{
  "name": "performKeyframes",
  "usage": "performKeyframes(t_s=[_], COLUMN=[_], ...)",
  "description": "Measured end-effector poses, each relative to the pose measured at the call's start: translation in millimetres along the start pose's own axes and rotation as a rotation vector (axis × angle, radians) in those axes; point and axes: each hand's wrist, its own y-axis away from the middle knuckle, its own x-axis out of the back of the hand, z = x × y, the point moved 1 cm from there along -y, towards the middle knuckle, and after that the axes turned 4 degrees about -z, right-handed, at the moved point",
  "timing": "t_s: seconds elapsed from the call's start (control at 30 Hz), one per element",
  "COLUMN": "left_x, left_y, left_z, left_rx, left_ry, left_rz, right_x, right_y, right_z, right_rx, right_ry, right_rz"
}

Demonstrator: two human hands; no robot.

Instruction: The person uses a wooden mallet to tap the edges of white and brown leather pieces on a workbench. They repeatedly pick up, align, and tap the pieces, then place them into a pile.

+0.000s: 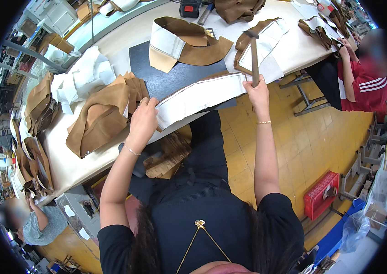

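Note:
A long, slightly curved strip (205, 98) with a white face and a brown edge lies along the near edge of the table. My left hand (144, 119) is closed on its left end. My right hand (258, 95) grips the handle of a hammer (254, 59), held with its head away from me, at the strip's right end. Whether those fingers also pinch the strip, I cannot tell. Beneath the strip is a dark flat board (157, 73). A brown-and-white looped leather-like piece (205, 55) rests on the board's far part, and another curved brown piece with white backing (266, 43) lies beyond the hammer.
Piles of brown pieces (97, 121) and white pieces (86, 75) cover the table's left. A black-and-red tape measure (190, 8) sits at the far edge. Co-workers sit at right, in a red shirt (369, 86), and at lower left. A red crate (321, 194) stands on the yellow floor.

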Motion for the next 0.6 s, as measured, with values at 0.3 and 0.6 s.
performKeyframes(t_s=[0.3, 0.6], left_x=[6.8, 17.7], left_y=[16.1, -72.2], left_z=[16.3, 82.2], left_rx=[0.075, -0.269], left_ry=[-0.112, -0.148], left_rz=[0.022, 0.161], right_x=[-0.4, 56.4], right_y=[-29.2, 22.8], right_z=[-51.8, -85.8], right_rx=[0.229, 0.415], right_ry=[-0.100, -0.796], right_rz=[0.170, 0.166])
